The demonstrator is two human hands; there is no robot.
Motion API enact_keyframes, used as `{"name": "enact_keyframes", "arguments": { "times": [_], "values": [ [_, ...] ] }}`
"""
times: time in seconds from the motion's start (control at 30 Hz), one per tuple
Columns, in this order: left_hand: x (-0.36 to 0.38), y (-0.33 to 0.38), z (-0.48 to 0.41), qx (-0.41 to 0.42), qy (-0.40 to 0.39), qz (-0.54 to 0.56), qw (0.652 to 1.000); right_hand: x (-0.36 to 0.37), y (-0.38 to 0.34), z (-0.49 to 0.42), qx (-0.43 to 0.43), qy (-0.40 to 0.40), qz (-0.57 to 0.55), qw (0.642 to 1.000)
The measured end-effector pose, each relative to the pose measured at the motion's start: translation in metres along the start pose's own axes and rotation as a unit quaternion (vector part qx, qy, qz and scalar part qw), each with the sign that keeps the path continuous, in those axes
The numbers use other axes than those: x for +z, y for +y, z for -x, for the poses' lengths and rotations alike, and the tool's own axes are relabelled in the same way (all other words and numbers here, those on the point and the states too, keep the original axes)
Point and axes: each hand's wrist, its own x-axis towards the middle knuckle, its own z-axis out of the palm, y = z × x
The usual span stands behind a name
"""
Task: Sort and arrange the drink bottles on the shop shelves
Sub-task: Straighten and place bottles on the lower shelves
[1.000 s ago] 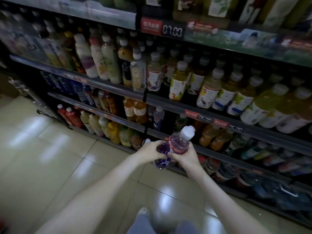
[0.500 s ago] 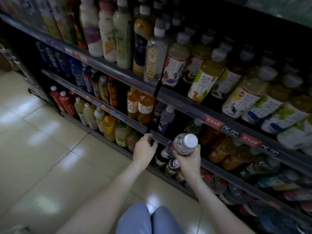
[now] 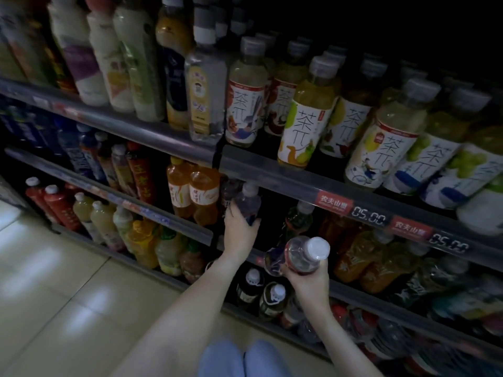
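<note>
Purple bottle (image 3: 296, 255) gripped in right hand (image 3: 306, 278); left hand (image 3: 239, 229) grips shelf bottle (image 3: 249, 204) beside orange bottles (image 3: 193, 194).

I'm seeing pale glossy floor tiles (image 3: 54, 295) lower left, soft light patches gleaming on them. Dark shelving (image 3: 272, 174) fills the rest, red price labels (image 3: 334, 204) on one rail, top right in shadow.

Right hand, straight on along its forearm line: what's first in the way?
Probably nothing at once: the right hand, holding a white-capped bottle, points into the dark gap between the purple bottle and a green bottle. Depth is unclear.
</note>
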Motion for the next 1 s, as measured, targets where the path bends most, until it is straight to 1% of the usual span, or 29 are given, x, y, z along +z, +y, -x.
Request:
{"name": "enact_keyframes", "arguments": {
  "times": [0.17,0.3,0.47,0.53,0.63,0.77,0.83,0.97,1.0],
  "values": [
    [0.016,-0.002,-0.015,-0.002,0.048,0.020,0.999,0.002,0.008,-0.007,-0.005,0.012,-0.005,1.000],
    [0.014,-0.007,-0.022,0.002,0.049,0.058,0.997,0.010,0.009,-0.015,-0.019,0.002,0.004,1.000],
    [-0.012,-0.025,0.001,-0.042,0.059,0.131,0.989,0.022,0.003,-0.021,-0.034,-0.026,0.030,0.999],
    [-0.029,-0.032,0.015,-0.041,0.090,0.169,0.981,0.031,-0.003,-0.024,-0.052,-0.037,0.041,0.997],
    [-0.059,-0.034,0.024,-0.032,0.153,0.210,0.965,0.046,-0.006,-0.035,-0.052,-0.059,0.050,0.996],
    [-0.094,-0.032,0.029,-0.010,0.167,0.225,0.960,0.075,-0.006,-0.061,-0.061,-0.076,0.082,0.992],
    [-0.105,-0.034,0.032,-0.014,0.171,0.226,0.959,0.090,-0.008,-0.069,-0.052,-0.076,0.087,0.992],
    [-0.118,-0.042,0.035,-0.035,0.163,0.212,0.963,0.117,-0.003,-0.083,-0.043,-0.075,0.135,0.987],
    [-0.120,-0.044,0.035,-0.041,0.160,0.207,0.964,0.123,-0.005,-0.086,-0.029,-0.080,0.144,0.986]
  ]
}}
